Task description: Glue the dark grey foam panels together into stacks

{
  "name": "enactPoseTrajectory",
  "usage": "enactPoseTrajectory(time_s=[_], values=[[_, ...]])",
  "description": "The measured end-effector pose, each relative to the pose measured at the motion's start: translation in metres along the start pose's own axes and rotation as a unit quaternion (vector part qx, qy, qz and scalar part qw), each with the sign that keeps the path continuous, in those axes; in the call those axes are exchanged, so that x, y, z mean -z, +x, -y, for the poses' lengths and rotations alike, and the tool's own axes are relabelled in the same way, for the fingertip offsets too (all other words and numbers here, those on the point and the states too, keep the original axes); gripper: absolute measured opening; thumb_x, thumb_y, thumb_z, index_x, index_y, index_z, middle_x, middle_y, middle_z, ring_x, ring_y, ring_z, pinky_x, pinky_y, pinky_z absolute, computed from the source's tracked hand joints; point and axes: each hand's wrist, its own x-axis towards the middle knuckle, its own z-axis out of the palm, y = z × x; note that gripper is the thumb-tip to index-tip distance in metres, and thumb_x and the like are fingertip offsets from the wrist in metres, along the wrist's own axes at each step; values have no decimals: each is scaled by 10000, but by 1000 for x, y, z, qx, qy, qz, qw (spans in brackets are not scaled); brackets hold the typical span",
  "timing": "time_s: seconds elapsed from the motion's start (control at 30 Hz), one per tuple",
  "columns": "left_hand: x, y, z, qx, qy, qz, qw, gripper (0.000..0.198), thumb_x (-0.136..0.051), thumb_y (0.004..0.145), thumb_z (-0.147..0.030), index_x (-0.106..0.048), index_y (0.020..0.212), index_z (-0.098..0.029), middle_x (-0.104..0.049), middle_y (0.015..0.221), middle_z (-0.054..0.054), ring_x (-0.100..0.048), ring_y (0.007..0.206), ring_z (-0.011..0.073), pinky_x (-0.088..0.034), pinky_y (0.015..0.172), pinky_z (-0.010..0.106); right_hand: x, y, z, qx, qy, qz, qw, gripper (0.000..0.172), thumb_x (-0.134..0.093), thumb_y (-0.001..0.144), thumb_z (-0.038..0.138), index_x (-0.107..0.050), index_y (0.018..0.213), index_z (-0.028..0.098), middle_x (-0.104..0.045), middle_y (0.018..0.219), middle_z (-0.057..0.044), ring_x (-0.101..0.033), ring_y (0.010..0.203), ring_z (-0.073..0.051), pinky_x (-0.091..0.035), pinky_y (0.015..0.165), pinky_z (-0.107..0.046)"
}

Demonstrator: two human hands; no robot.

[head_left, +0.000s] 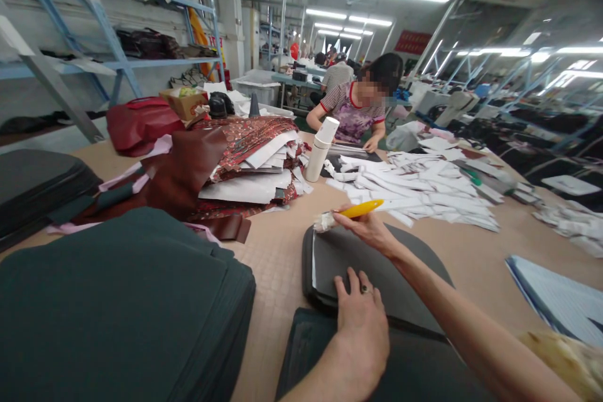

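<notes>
My right hand (pixel 370 229) grips a brush with a yellow handle (pixel 362 208). The brush's whitish, caked bristles (pixel 324 222) are at the far left corner of a stack of dark grey rounded panels (pixel 400 264). A white strip (pixel 315 264) runs along the stack's left edge. On top of the panels my left hand (pixel 362 308) lies flat with its fingers spread, a ring on one of them. Nearer to me, partly under my left forearm, is a dark green stack (pixel 311 345).
At left stands a tall pile of dark green panels (pixel 117 301). Beyond it lie brown and patterned sheets (pixel 188 169). A cream cylindrical container (pixel 319 154) stands near white strips (pixel 414 182). A co-worker (pixel 355 103) works across the table. A lined pad (pixel 560 295) lies at right.
</notes>
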Motion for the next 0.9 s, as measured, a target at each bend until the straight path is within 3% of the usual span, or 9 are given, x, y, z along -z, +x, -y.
enactPoseTrajectory(time_s=[0.17,0.27,0.43,0.53,0.63,0.77,0.9], values=[[-7,7,4,-2,-1,1,1000,513,-448,820,-266,-454,1297,-76,-344,1408,231,-266,1304,427,-296,971,650,-1,8,-8,-5,-19,63,998,355,-666,676,472,-660,816,146,-616,680,-16,-516,583,-111,-435,545,-240],[-14,12,6,-3,-4,-18,1000,473,-429,834,-270,-494,1270,-99,-382,1387,226,-296,1292,421,-321,944,656,3,32,-23,11,-25,12,1000,380,-660,659,504,-629,787,147,-608,686,-14,-525,606,-119,-443,579,-253],[-15,13,10,-6,-13,-11,1000,448,-268,898,-221,-500,1268,-122,-393,1384,207,-318,1289,402,-354,914,647,29,61,-38,31,-49,-86,995,392,-611,696,492,-609,856,134,-606,710,-26,-525,635,-130,-442,631,-275],[-8,12,9,-3,-20,-8,1000,443,-290,896,-239,-498,1270,-124,-386,1389,203,-305,1297,400,-345,932,639,36,62,-40,41,-61,-71,995,398,-610,695,466,-632,924,141,-626,746,-28,-537,646,-134,-447,636,-275],[3,10,5,21,-24,25,999,453,-346,883,-278,-469,1293,-130,-333,1417,200,-257,1318,401,-294,971,645,45,62,-47,43,-67,-45,996,369,-632,655,460,-651,860,154,-639,767,-31,-552,662,-139,-455,641,-272],[16,7,-1,32,-20,52,998,467,-369,866,-256,-440,1315,-149,-301,1439,185,-229,1332,386,-269,998,615,91,47,-66,30,-90,-90,991,353,-621,641,482,-629,785,160,-598,662,-11,-520,597,-132,-437,588,-272],[21,5,-3,31,-2,29,999,476,-417,833,-227,-454,1304,-173,-327,1434,174,-257,1323,383,-278,994,592,162,-2,-82,-2,-132,-168,977,379,-601,628,541,-596,698,169,-481,504,34,-425,467,-108,-376,479,-260]])
